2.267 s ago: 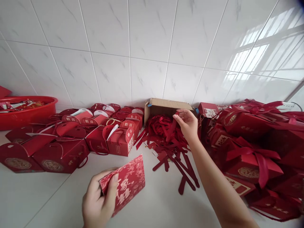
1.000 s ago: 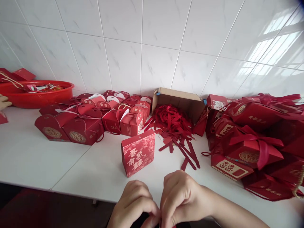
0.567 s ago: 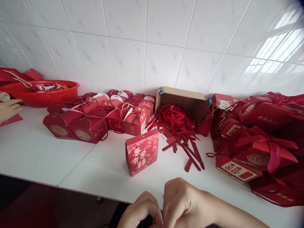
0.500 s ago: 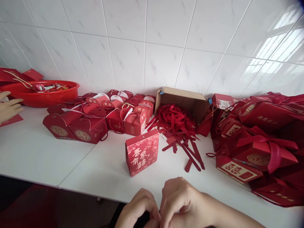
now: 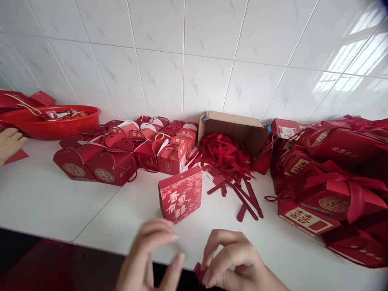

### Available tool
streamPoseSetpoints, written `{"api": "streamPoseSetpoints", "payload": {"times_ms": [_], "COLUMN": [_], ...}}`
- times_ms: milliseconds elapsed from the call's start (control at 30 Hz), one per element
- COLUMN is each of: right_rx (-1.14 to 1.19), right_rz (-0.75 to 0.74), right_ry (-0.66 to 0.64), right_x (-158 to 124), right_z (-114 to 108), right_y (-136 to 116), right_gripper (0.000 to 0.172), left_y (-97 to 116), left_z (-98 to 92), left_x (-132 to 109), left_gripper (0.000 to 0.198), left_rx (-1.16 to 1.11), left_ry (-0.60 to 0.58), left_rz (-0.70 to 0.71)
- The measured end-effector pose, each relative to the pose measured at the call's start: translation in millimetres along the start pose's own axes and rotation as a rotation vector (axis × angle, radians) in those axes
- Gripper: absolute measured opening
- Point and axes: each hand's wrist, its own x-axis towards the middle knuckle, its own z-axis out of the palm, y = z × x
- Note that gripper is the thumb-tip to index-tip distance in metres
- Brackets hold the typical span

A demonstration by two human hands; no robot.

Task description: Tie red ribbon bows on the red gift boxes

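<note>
My left hand [image 5: 151,252] is near the table's front edge, thumb and fingers apart with nothing between them, slightly blurred. Beside it, my right hand [image 5: 232,258] pinches a dark red ribbon [image 5: 199,271], of which only a short end shows below the fingertips. Just beyond my left hand stands an upright red gift box [image 5: 181,196] with white characters and a floral print; neither hand appears to grip it. Past my right hand lies a heap of red ribbons [image 5: 222,151], spilling out of a cardboard box [image 5: 233,119], with several flat dark red strips [image 5: 247,198] in front.
Several red gift boxes [image 5: 110,163] stand in rows at left centre. Stacked boxes with bows [image 5: 336,198] fill the right side. A red basin [image 5: 63,125] with small packets sits far left, another person's hand [image 5: 10,143] close by. A tiled wall [image 5: 160,81] bounds the table behind.
My hands were together, fingers touching; now my left hand has moved left and opened. A dark red ribbon end now shows in my right fingers. The other person's hand has shifted slightly down.
</note>
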Motion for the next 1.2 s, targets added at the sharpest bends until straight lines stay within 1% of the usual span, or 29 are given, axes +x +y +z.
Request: {"api": "streamPoseSetpoints", "payload": {"times_ms": [33, 67, 100, 133, 167, 233, 267, 333, 433, 467, 533, 600, 633, 700, 767, 933, 1200], "right_rx": [0.022, 0.037, 0.041, 0.037, 0.026, -0.001, -0.014, -0.041, -0.117, -0.164, -0.273, -0.353, -0.373, -0.379, -0.372, -0.405, -0.401], "right_rz": [-0.017, -0.035, -0.054, -0.076, -0.095, -0.131, -0.145, -0.171, -0.186, -0.177, -0.142, -0.102, -0.085, -0.054, -0.035, -0.047, -0.07], "right_ry": [0.014, 0.028, 0.045, 0.06, 0.078, 0.125, 0.15, 0.199, 0.295, 0.347, 0.456, 0.534, 0.555, 0.581, 0.595, 0.633, 0.654], "right_x": [-0.3, 0.0, 1.0, 2.3, 3.9, 7.4, 8.9, 11.2, 12.7, 13.0, 14.0, 16.2, 17.7, 21.1, 23.9, 26.4, 28.9], "right_z": [-0.4, -0.7, -0.8, -0.7, -0.4, 0.4, 0.7, 0.6, -1.3, -2.1, -3.1, -2.8, -2.1, 0.0, 2.3, 4.1, 4.4], "right_y": [0.4, 0.2, -0.5, -1.6, -2.9, -5.4, -6.4, -7.4, -5.7, -4.3, -0.7, 3.1, 4.7, 7.4, 9.4, 15.0, 23.1], "right_gripper": [0.035, 0.039, 0.04, 0.04, 0.038, 0.035, 0.033, 0.03, 0.025, 0.021, 0.011, 0.005, 0.003, 0.001, 0.001, 0.005, 0.007], "left_y": [-5.6, -12.0, -18.7, -24.9, -30.3, -36.8, -37.9, -36.5, -30.9, -29.2, -26.9, -25.8, -25.6, -25.4, -25.3, -24.8, -22.4], "left_z": [-1.2, -1.9, -1.9, -1.2, 0.2, 4.5, 7.1, 11.8, 16.5, 17.4, 18.7, 20.0, 20.8, 22.5, 24.3, 27.3, 29.5], "left_x": [8.4, 17.9, 28.0, 38.1, 47.6, 62.4, 67.1, 70.9, 66.7, 64.1, 58.9, 54.8, 53.3, 51.1, 49.3, 45.0, 41.2], "left_gripper": [0.026, 0.039, 0.053, 0.064, 0.072, 0.077, 0.076, 0.073, 0.071, 0.067, 0.046, 0.024, 0.018, 0.013, 0.011, 0.013, 0.018], "left_rx": [0.06, 0.105, 0.132, 0.14, 0.126, 0.046, -0.005, -0.097, -0.175, -0.177, -0.145, -0.091, -0.068, -0.045, -0.067, -0.181, -0.179], "left_ry": [0.104, 0.174, 0.205, 0.196, 0.155, 0.045, -0.002, -0.059, -0.098, -0.114, -0.178, -0.247, -0.263, -0.256, -0.251, -0.316, -0.321], "left_rz": [0.016, 0.018, 0.012, -0.006, -0.035, -0.138, -0.194, -0.279, -0.312, -0.315, -0.324, -0.295, -0.258, -0.181, -0.169, -0.295, -0.332]}}
